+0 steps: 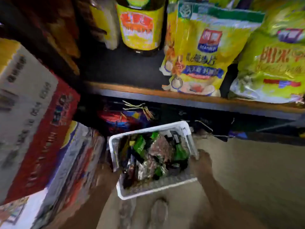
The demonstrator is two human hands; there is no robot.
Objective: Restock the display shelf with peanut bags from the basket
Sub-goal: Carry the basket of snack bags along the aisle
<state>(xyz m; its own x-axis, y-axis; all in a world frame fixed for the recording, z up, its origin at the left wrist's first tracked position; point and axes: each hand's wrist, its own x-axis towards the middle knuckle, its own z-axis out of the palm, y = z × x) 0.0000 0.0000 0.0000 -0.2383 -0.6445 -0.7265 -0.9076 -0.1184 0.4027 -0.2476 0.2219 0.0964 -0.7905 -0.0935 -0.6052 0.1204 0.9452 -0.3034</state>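
Both hands are on the white plastic basket (153, 161) down near the floor: the left hand (107, 176) grips its left wall, the right hand (200, 161) clamps its right rim. Green and silver peanut bags (148, 156) lie heaped inside, between the hands. The dark wood-edged display shelf (132, 90) sits just above.

Shop: shelf (189, 96) of packaged snacks (198, 52) (stocked).

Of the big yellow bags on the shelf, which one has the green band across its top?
The left bag, beside the yellow-labelled bottle. The lime-yellow bag to its right shows no green band.
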